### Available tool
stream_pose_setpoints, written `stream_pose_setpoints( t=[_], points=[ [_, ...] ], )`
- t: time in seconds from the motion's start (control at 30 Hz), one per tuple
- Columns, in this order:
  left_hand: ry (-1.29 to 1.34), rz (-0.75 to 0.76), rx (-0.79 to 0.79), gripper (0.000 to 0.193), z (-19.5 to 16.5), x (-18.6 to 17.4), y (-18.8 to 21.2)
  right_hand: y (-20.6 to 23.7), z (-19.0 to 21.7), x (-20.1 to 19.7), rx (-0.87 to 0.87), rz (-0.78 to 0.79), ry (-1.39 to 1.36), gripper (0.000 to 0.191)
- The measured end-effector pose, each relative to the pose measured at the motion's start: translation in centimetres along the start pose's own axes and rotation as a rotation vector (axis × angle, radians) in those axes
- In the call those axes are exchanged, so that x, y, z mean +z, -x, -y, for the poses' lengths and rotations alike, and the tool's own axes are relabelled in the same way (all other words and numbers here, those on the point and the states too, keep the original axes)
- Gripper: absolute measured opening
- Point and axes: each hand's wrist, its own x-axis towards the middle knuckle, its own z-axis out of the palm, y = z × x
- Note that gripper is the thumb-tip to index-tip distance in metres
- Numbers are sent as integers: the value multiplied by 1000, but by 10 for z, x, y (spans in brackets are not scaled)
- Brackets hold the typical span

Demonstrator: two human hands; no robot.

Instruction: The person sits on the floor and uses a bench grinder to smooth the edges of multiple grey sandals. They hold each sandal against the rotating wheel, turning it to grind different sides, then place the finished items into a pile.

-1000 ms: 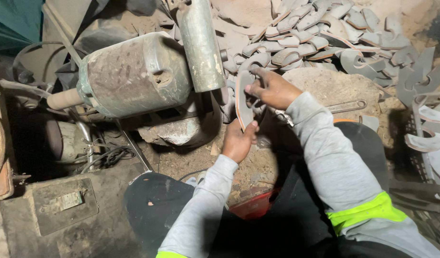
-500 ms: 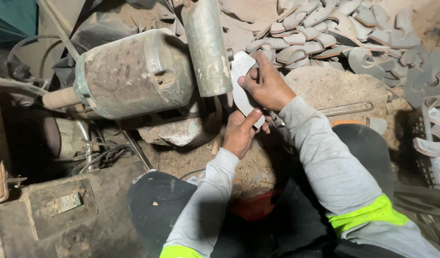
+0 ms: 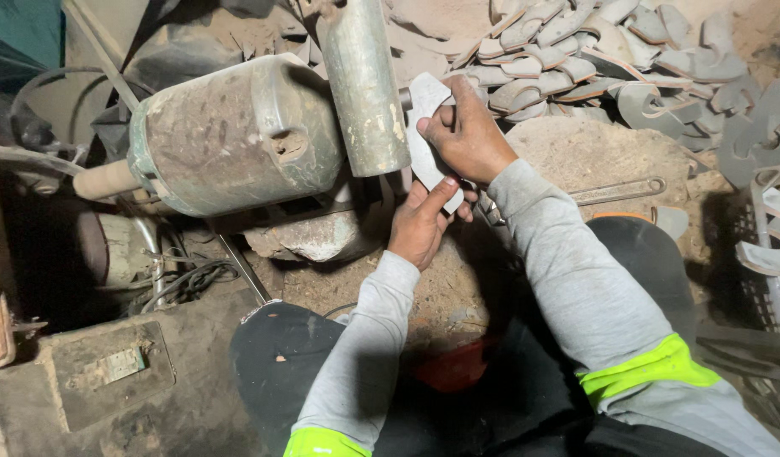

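Both my hands hold one flat, curved grey metal blade (image 3: 424,127) against the side of a worn grinding wheel (image 3: 364,85). My right hand (image 3: 468,135) grips the blade's upper part, thumb on its face. My left hand (image 3: 424,222) grips the lower end from beneath, thumb across the tip. The wheel is mounted on a rusty, dusty motor housing (image 3: 233,135) to the left. I wear grey sleeves with yellow-green bands.
A heap of similar curved metal blades (image 3: 593,51) lies behind and to the right. A spanner (image 3: 618,191) rests on the dusty mound. Cables (image 3: 182,283) and a metal box (image 3: 110,372) sit at the left. More blades (image 3: 771,237) lie in a dark crate at far right.
Both hands have carried the blade up and left, from in front of the mound to the side of the grinding wheel. The camera view has moved closer.
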Motion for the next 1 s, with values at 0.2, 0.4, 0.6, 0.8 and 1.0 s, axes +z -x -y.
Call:
stream_pose_setpoints(
  t=[0.2,0.4,0.6,0.8,1.0],
  points=[
    [-109,-3,10,23,13,9,20,14,1,-4,64,97,67,54],
    [-1011,-188,196,28,17,12,67,27,-1,-62,-67,463,349,66],
    [-1291,-199,331,18,-20,-1,79,31,-2,-73,-1,458,471,43],
    [-1327,-93,275,20,-45,0,76,33,14,-72,-99,677,377,38],
    [-1353,42,486,21,-38,-10,69,41,18,-38,400,977,392,50]
  ],
)
